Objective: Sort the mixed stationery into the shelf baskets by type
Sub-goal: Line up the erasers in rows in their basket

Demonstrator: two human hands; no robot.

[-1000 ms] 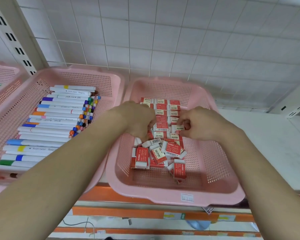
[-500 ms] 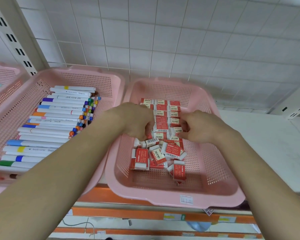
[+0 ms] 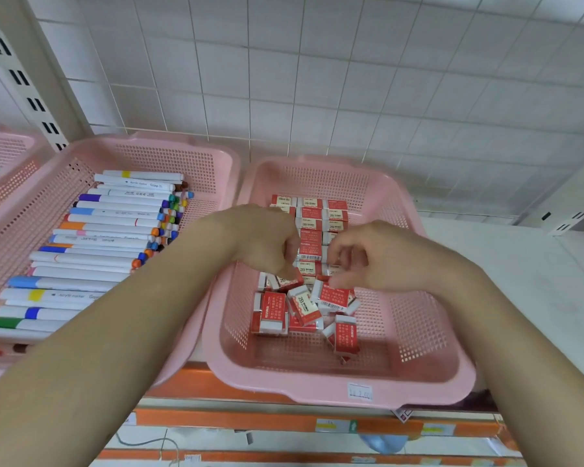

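Two pink baskets sit side by side on the shelf [image 3: 520, 264]: markers [image 3: 108, 227] fill the left basket [image 3: 155, 146], red erasers [image 3: 270, 311] lie in the right basket [image 3: 317, 389]. Left hand [image 3: 263, 241] and right hand [image 3: 381, 261] hang over the erasers, fingers curled down among them; whether either grips one, cannot tell.

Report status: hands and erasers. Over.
Left hand, right hand in eraser basket, fingers curled over erasers, grip unclear. Back rows neat, front pile loose. Nothing blocking.

Head-worn camera, looking forward and down, close over shelf basket [image 3: 418, 385]
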